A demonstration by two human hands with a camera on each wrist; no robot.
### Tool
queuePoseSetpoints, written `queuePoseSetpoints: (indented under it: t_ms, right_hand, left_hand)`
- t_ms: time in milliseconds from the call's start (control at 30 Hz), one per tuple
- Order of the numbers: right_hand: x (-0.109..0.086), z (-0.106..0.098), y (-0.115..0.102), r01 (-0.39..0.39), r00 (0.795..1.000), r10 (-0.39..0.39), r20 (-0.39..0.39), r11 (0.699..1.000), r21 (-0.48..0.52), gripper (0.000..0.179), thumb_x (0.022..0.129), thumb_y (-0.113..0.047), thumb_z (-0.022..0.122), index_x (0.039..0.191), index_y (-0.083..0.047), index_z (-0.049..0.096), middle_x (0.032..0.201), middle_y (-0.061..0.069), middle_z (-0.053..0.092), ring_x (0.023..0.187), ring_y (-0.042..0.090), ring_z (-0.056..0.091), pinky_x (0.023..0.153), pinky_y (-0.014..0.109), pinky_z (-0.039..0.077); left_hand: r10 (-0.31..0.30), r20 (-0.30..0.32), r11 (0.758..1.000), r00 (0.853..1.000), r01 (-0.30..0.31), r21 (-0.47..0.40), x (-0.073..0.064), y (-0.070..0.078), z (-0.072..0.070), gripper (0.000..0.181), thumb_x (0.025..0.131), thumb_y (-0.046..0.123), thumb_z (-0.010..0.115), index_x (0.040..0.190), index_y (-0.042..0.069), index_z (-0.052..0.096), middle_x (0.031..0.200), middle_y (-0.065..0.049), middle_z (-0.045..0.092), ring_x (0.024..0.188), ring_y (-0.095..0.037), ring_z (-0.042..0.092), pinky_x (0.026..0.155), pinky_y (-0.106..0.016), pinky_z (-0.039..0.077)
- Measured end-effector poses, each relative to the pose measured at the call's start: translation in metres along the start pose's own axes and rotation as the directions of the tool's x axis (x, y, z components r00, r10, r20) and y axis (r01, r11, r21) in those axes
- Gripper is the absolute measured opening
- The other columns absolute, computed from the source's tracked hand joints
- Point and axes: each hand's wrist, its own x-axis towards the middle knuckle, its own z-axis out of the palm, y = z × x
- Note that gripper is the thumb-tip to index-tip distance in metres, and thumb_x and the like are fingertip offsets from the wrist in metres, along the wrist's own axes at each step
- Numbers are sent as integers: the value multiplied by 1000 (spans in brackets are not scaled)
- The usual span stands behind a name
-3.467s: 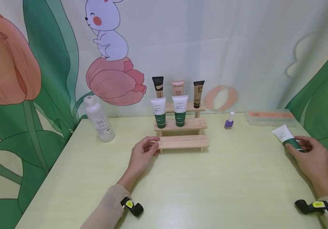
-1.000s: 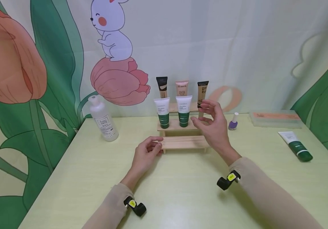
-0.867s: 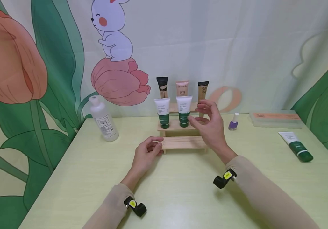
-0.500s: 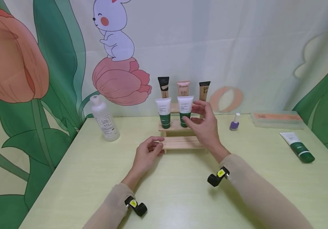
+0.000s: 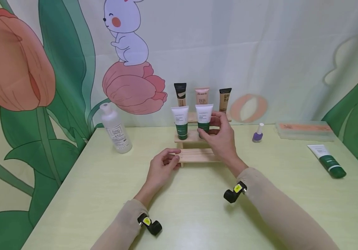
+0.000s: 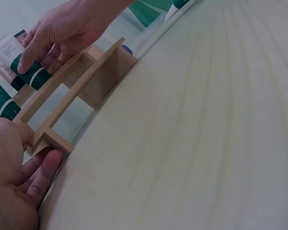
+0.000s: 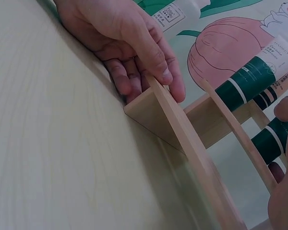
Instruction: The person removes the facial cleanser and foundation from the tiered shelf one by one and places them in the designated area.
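Observation:
My left hand (image 5: 161, 168) grips the left end of the lowest step of a three-tier wooden stand (image 5: 199, 155), thumb on top and fingers beneath. My right hand (image 5: 222, 139) pinches a white and green squeeze tube (image 5: 204, 111) on the middle step. Its thumb lies across the tube's front, as the left wrist view also shows on the green part of the tube (image 6: 20, 64). Left of it, a matching squeeze tube (image 5: 180, 116) stands upright on its cap. On the top step are a black and beige tube (image 5: 180, 93), a pink BB tube (image 5: 202, 95) and a gold, black-ended tube (image 5: 224, 99).
A third white and green tube (image 5: 327, 161) lies on the table at the right. Behind it sits a translucent flat case (image 5: 305, 131), with a purple nail polish bottle (image 5: 258, 133) left of that. A white bottle (image 5: 115, 130) stands at the left. A printed curtain (image 5: 276, 69) hangs behind.
My right hand has let go of the tube at the right, which now lies on the table. It has moved left to the stand and taken hold of the right middle-step tube. My left hand stays.

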Motion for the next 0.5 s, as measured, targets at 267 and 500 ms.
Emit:
queuePoseSetpoints:
  t_ms: [267,500]
  right_hand:
    - [-1,0,-2,12,1000,-12,-5,999,-37,62,94,-4,89,146,-8,54,130,15,69,114,28,70,97,56,65]
    - [-2,-9,-11,22,999,-25,-38,997,-71,61,96,-4,86,147,-10,54,132,14,67,116,27,69,99,52,65]
  left_hand:
    - [-7,3,1000,1000,7,13,0,0,0,20,112,14,71,130,14,78,104,-10,78,92,-25,80,85,-28,68]
    - [-1,0,1000,1000,1,10,0,0,1,21,111,12,71,131,13,78,104,-13,78,93,-29,81,86,-31,68]
